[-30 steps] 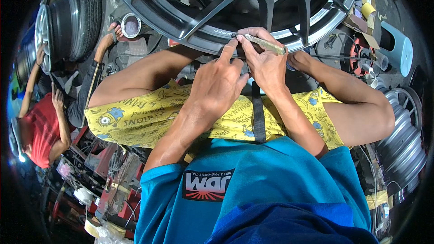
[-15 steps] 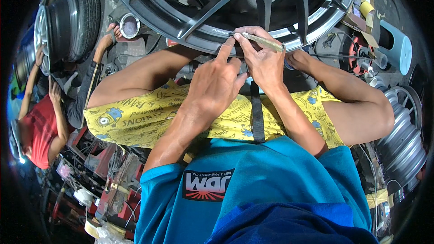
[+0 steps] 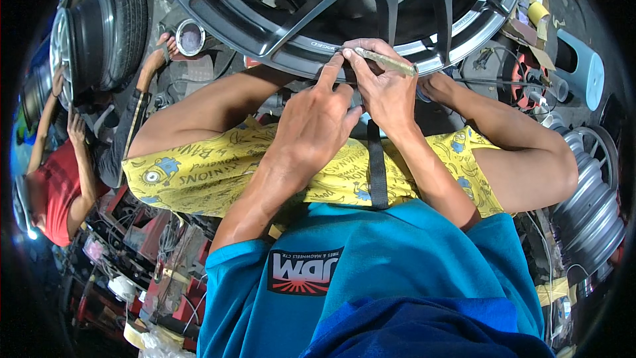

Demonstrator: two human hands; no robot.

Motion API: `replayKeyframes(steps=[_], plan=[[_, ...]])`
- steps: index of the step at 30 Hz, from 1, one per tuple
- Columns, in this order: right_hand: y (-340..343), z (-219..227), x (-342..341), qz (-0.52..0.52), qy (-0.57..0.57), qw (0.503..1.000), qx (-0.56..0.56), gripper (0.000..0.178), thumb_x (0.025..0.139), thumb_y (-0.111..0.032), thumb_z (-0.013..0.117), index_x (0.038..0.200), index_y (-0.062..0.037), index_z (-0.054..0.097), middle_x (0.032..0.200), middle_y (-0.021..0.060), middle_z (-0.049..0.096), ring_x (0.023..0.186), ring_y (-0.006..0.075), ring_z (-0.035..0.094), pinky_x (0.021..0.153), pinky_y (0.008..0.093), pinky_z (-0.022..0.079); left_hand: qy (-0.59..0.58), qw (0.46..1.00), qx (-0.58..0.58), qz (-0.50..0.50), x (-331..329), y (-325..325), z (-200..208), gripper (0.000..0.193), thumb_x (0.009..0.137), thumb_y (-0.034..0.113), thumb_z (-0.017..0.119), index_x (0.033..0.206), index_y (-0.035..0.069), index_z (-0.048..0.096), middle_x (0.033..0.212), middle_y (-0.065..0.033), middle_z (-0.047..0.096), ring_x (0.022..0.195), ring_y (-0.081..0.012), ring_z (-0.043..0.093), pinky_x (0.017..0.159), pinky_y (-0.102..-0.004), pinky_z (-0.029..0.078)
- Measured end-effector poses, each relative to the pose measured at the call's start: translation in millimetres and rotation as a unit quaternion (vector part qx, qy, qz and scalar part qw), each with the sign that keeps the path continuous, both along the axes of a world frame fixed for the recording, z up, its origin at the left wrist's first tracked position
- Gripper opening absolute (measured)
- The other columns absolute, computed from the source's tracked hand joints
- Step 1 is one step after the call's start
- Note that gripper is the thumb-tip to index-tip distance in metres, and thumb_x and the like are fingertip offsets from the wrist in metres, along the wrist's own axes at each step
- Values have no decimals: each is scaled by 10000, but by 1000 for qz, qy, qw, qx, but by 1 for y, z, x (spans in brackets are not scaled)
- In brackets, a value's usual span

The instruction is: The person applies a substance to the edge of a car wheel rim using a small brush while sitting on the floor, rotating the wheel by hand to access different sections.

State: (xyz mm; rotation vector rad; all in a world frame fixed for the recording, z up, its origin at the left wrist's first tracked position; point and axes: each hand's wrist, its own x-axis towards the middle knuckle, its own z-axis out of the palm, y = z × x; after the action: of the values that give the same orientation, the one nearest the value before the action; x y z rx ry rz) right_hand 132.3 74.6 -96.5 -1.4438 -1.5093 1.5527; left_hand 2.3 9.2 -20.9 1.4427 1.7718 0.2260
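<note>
A dark grey alloy wheel rim (image 3: 278, 40) with spokes lies flat in front of my knees. My right hand (image 3: 384, 89) grips a thin pale stick-like tool (image 3: 391, 61), its tip resting on the rim's near edge. My left hand (image 3: 318, 119) is beside it, index finger stretched out and pressing on the rim edge right next to the tool tip. Both forearms come up over my yellow printed shorts (image 3: 218, 172).
A mounted tyre and wheel (image 3: 99, 33) stands at the upper left. A person in a red shirt (image 3: 53, 185) works at the far left. A bare silver rim (image 3: 593, 199) lies at the right. Tape rolls, a light blue stool (image 3: 586, 66) and cables clutter the upper right.
Both hands stay at the same spot on the rim edge; the tool and the index finger shift only slightly. The person at the left has moved a little.
</note>
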Motion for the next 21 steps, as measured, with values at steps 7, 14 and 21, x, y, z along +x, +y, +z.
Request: replayKeyframes(steps=[7,14,21], plan=[[0,-1,0,2,-4,1000,-4,158,987,-164,743,1074,-40,790,764,68,758,646,98,668,612,281,510,-2,1000,0,-1,-1,-1,0,271,910,181,808,960,-55,686,1559,-241,527,986,-465,724,857,-542,571],[0,-2,-1,-8,-8,999,-30,148,983,-169,753,1060,-49,796,741,45,744,637,90,660,604,274,499,4,1000,-9,-6,1,1,2,264,916,181,799,955,-47,674,1568,-250,513,1009,-472,713,872,-535,559],[-2,-1,0,-24,8,1000,-3,146,986,-165,744,1057,-44,784,725,49,723,629,94,654,601,283,498,-2,1000,2,-19,-1,-1,-1,246,914,167,792,961,-42,671,1552,-269,516,981,-483,707,850,-542,557]])
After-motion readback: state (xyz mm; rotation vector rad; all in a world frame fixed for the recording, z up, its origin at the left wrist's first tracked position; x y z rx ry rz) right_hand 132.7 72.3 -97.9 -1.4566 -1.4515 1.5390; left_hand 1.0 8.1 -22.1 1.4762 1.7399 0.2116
